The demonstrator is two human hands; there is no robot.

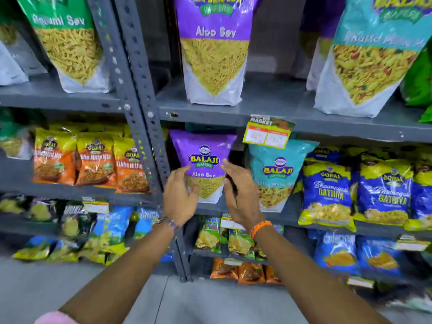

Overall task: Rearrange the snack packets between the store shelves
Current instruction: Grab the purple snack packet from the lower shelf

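Note:
A small purple Aloo Sev packet (pixel 203 157) stands upright on the middle shelf (pixel 289 218) of the right rack. My left hand (pixel 178 197) is at its lower left edge and my right hand (pixel 240 195) at its lower right edge, fingers spread and curved around the packet's sides. Whether the fingers touch the packet I cannot tell; neither hand clasps it. A teal Balaji packet (pixel 277 174) stands just right of it. A large purple Aloo Sev bag (pixel 214 52) stands on the shelf above.
A grey slotted upright (pixel 140 94) divides the two racks. Orange Gopal packets (pixel 93 160) fill the left middle shelf, blue Gathiya packets (pixel 327 192) the right. A price tag (pixel 267 132) hangs from the upper shelf edge. Lower shelves hold several small packets above a grey floor.

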